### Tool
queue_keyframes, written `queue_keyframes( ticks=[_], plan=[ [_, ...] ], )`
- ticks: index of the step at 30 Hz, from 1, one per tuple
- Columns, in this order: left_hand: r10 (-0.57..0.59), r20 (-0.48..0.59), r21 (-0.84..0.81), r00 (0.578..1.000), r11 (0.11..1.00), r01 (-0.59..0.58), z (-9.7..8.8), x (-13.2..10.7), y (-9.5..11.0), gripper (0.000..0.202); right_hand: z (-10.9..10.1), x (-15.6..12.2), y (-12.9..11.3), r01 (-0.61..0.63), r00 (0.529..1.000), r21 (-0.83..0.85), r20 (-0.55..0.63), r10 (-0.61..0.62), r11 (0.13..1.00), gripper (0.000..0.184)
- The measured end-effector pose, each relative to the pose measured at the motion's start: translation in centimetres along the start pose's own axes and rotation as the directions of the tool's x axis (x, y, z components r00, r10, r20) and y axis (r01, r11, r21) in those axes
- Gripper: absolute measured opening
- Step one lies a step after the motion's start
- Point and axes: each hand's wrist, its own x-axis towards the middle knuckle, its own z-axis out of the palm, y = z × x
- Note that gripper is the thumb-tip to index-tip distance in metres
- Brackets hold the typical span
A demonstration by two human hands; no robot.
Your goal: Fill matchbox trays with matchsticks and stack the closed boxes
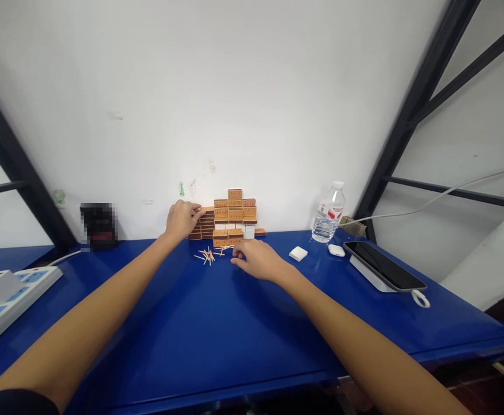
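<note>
Orange-brown matchboxes [235, 214] are stacked in uneven columns against the wall, some with their printed faces to me. My left hand [182, 220] is at the left column [207, 223], its fingers pinched at a matchbox on the upper left edge; part of that column is hidden behind the hand. Loose matches [208, 255] lie in a small pile in front of the stack. Just right of them, my right hand [256, 258] is low over the table with curled fingers, close to the front matchboxes. What its fingertips hold, if anything, is too small to tell.
On the blue table [200, 340], a water bottle [328, 213], a white square item [298, 253], a white earbud case [336, 250] and a phone [381, 265] stand to the right. A power strip [31, 288] lies at left, and a blurred dark object [99, 226] is behind it.
</note>
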Motion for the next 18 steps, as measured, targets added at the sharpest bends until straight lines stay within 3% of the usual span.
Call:
queue_keyframes(
  ticks=[4, 7, 9, 11, 13, 14, 16, 18],
  plan=[
    [-0.036, -0.027, 0.027, 0.999, 0.999, 0.037, -0.5, -0.5, 0.9, 0.021, -1.3, 0.2, 0.6, -0.015, 1.000, -0.011, 0.024, 0.015, 1.000, 0.015],
    [0.049, -0.085, 0.057, 0.995, 0.997, -0.044, -1.4, -2.7, 2.6, 0.023, -3.6, -0.1, 2.9, -0.178, 0.983, -0.156, 0.020, 0.183, 0.972, 0.026],
    [0.241, 0.031, -0.019, 0.970, 0.970, -0.241, -2.4, -5.2, 4.1, 0.023, -5.4, -0.7, 5.3, -0.361, 0.922, -0.293, 0.030, 0.386, 0.885, 0.033],
    [0.426, 0.162, -0.140, 0.890, 0.903, -0.407, -3.7, -7.9, 5.5, 0.021, -6.8, -1.5, 7.9, -0.448, 0.864, -0.328, 0.082, 0.498, 0.832, 0.037],
    [0.539, 0.258, -0.218, 0.802, 0.841, -0.495, -5.0, -10.3, 6.5, 0.021, -7.6, -2.4, 10.0, -0.529, 0.776, -0.349, 0.169, 0.607, 0.774, 0.046],
    [0.552, 0.293, -0.226, 0.781, 0.834, -0.504, -5.4, -11.2, 6.6, 0.022, -7.8, -2.7, 10.7, -0.568, 0.720, -0.348, 0.228, 0.655, 0.746, 0.050],
    [0.506, 0.314, -0.235, 0.803, 0.861, -0.451, -5.7, -12.4, 6.0, 0.025, -7.7, -3.0, 11.4, -0.611, 0.644, -0.330, 0.323, 0.694, 0.720, 0.053],
    [0.425, 0.321, -0.276, 0.846, 0.897, -0.346, -5.2, -12.8, 4.7, 0.027, -7.3, -2.8, 11.4, -0.610, 0.628, -0.309, 0.372, 0.683, 0.730, 0.048]
  ],
)
